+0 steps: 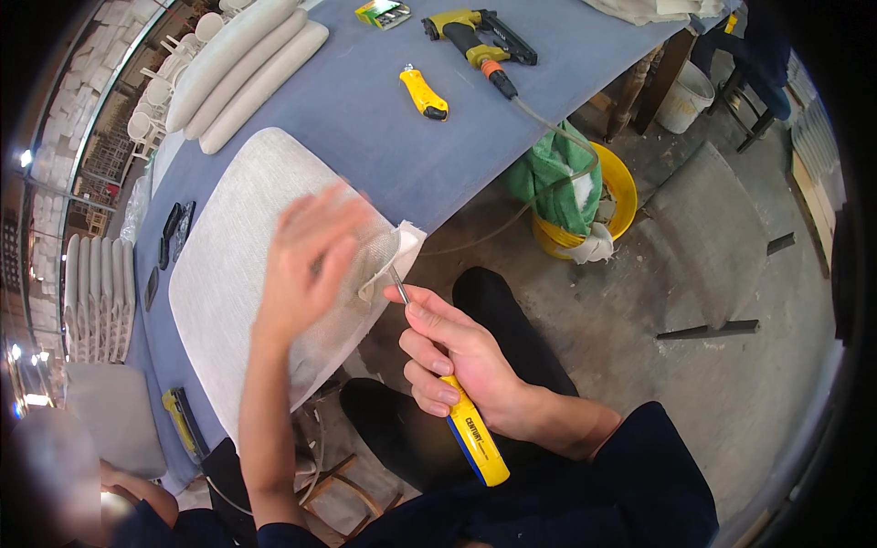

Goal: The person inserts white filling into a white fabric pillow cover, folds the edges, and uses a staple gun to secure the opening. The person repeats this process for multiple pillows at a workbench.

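Note:
My right hand (457,352) is closed round a screwdriver with a yellow and blue handle (481,449). Its metal shaft points up and left, and its tip meets the loose fabric at the corner of a light grey upholstered seat panel (237,228). At that corner a frayed flap of pale fabric (410,239) sticks up. Over the panel, left of the flap, my left hand (311,260) is blurred by motion; its fingers look apart, with nothing seen in them. The panel lies on a blue-covered table (365,128) and overhangs its near edge.
A staple gun (470,36) with an air hose and a yellow utility knife (424,93) lie on the table. Padded panels (247,73) are stacked at far left. A yellow bucket (624,187) with green cloth stands on the floor. Another person (128,498) is at lower left.

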Demonstrator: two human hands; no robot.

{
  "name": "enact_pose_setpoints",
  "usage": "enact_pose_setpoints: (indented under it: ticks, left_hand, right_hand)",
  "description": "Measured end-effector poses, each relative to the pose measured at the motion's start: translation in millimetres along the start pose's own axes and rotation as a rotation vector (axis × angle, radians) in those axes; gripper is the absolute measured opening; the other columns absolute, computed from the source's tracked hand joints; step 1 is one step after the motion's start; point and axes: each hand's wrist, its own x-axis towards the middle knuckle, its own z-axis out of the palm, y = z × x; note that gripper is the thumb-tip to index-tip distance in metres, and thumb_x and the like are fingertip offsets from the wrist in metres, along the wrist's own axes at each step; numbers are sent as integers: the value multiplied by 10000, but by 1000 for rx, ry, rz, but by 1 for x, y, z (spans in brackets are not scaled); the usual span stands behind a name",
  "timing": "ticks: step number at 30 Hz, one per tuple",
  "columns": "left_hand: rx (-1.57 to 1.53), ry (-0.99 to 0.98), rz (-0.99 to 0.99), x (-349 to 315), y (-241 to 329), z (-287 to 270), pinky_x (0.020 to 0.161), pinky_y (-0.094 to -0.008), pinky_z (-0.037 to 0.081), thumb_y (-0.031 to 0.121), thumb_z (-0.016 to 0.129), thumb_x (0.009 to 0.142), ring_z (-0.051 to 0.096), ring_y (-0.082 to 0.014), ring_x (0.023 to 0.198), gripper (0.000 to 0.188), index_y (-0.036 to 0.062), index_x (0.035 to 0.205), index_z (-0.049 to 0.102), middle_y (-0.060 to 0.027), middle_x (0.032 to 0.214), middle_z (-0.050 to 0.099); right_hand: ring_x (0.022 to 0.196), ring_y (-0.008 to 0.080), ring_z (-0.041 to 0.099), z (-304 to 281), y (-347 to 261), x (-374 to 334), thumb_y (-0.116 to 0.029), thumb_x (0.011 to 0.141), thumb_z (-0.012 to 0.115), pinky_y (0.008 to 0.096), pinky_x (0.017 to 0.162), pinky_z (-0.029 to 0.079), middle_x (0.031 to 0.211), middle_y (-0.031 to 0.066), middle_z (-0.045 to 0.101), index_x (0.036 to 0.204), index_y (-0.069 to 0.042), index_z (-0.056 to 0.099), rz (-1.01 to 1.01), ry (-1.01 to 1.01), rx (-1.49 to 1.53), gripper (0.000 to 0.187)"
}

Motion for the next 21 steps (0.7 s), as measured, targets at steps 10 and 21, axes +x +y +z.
enact_pose_setpoints:
  ticks: [10,21]
  left_hand:
    - [7,-90,-137,-4,-19,6,1306,-541,196,187,438,1096,422,-347,1554,398,96,1403,674,-107,1545,610]
    - [42,-62,-109,-6,-24,9,1294,-531,241,196,475,1084,454,-303,1522,358,132,1332,724,-81,1483,651]
  right_hand:
    - [405,74,332,5,-9,27,-291,1166,447,268,377,362,628,-60,358,1438,-147,526,-26,-34,88,318]
    - [360,100,396,-18,61,37,-245,1181,382,274,354,397,607,-19,372,1617,-129,403,-315,-15,-204,451]
